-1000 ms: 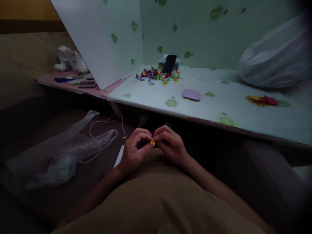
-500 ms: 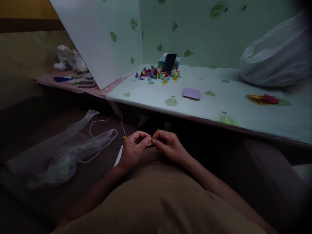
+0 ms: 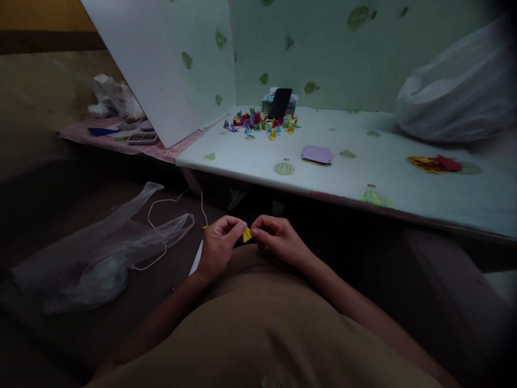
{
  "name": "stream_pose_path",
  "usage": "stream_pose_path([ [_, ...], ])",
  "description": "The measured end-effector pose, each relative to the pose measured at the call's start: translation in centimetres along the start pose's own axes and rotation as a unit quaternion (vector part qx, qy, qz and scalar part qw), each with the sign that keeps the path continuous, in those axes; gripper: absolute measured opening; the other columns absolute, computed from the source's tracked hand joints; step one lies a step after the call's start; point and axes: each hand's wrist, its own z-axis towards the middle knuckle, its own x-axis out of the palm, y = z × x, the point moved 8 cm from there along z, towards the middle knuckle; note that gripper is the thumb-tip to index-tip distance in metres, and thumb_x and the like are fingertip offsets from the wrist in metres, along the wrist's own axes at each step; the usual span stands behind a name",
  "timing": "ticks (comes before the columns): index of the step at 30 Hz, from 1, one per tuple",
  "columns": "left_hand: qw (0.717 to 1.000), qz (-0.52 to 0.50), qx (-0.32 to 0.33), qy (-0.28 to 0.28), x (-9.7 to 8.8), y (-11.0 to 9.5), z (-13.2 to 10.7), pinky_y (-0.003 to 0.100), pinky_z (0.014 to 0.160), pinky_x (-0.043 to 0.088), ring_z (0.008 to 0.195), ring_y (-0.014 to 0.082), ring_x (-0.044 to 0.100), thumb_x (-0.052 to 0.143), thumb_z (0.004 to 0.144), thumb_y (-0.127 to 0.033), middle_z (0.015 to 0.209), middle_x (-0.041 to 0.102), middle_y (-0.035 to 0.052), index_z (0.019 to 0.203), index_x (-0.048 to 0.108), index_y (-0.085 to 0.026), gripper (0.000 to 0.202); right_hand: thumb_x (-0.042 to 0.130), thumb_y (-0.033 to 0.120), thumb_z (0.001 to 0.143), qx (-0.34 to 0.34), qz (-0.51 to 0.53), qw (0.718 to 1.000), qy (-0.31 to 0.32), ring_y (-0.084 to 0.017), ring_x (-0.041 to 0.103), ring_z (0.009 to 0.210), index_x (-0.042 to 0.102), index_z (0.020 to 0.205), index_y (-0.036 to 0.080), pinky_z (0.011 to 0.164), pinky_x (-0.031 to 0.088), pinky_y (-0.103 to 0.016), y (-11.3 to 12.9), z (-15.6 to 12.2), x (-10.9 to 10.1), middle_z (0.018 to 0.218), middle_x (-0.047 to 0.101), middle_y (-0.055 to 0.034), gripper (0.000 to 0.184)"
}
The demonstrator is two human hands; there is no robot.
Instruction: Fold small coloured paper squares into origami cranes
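Note:
A small folded piece of yellow paper (image 3: 247, 235) is held in front of my belly, below the table's front edge. My left hand (image 3: 220, 242) pinches its left side between thumb and forefinger. On the other side, the thumb and fingertips of my right hand (image 3: 278, 237) close on the paper's right edge. Its exact folded shape is too small to make out. Farther off on the table lies a cluster of colourful folded paper cranes (image 3: 258, 123), with a stack of square paper topped by a purple sheet (image 3: 317, 154) nearer to me.
A dark phone (image 3: 280, 103) leans on a tissue box behind the cranes. Red and yellow paper pieces (image 3: 434, 164) lie at right, before a white plastic bag (image 3: 456, 97). A clear plastic bag (image 3: 105, 269) and a white cable (image 3: 157, 203) are down at left.
My fingers have shifted slightly apart on the yellow paper, and more of it shows between them. Nothing on the table has moved.

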Motion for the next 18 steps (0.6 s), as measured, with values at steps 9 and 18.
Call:
stream_pose_path([
  [9,0.998,-0.046,-0.030,0.038,0.77,0.47,-0.20,0.026,0.063,0.050,0.064,0.0125,0.061,0.071,0.082,-0.041,0.074,0.068,0.0015,0.083,0.070,-0.016,0.025,0.063,0.034,0.086,0.019,0.028,0.999,-0.028,-0.011,0.051,0.054,0.059,0.073,0.018,0.052,0.040,-0.023,-0.55,0.06,-0.48,0.062,0.057,0.0020,0.021],
  [18,0.997,-0.055,-0.043,0.011,0.18,0.96,-0.14,0.024,0.061,0.049,0.060,0.0107,0.061,0.075,0.078,-0.034,0.071,0.069,-0.0007,0.078,0.068,-0.017,0.019,0.063,0.047,0.088,0.043,0.095,0.994,-0.021,-0.010,0.052,0.052,0.060,0.078,0.017,0.053,0.043,-0.024,-1.08,0.03,-0.36,0.064,0.057,0.0021,0.032],
])
